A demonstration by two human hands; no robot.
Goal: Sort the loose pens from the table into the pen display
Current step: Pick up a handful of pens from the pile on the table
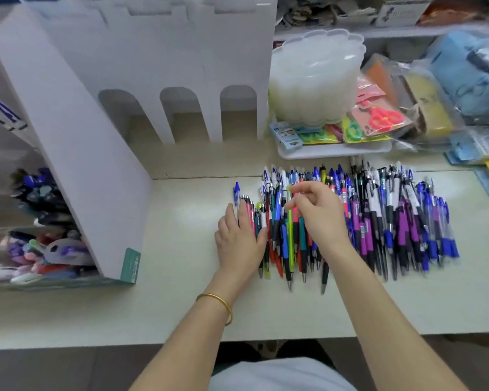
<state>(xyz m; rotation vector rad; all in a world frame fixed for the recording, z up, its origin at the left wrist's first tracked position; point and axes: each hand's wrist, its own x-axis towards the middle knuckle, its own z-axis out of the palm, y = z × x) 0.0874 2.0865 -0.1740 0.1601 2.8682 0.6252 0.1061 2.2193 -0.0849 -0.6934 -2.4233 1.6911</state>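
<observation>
Forearms reach over near table edge. Left hand flat, fingers straight, steadying left edge of loose pens. Right hand pinches lime-green pen near far end. Pen display stands left. Risk: lift drags neighbouring pens, scatters row.

1 pen display, roughly 80 loose pens.

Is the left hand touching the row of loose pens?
Touching. Head view: the left hand lies flat, fingers resting on the leftmost loose pens; the right hand pinches a lime pen.
</observation>
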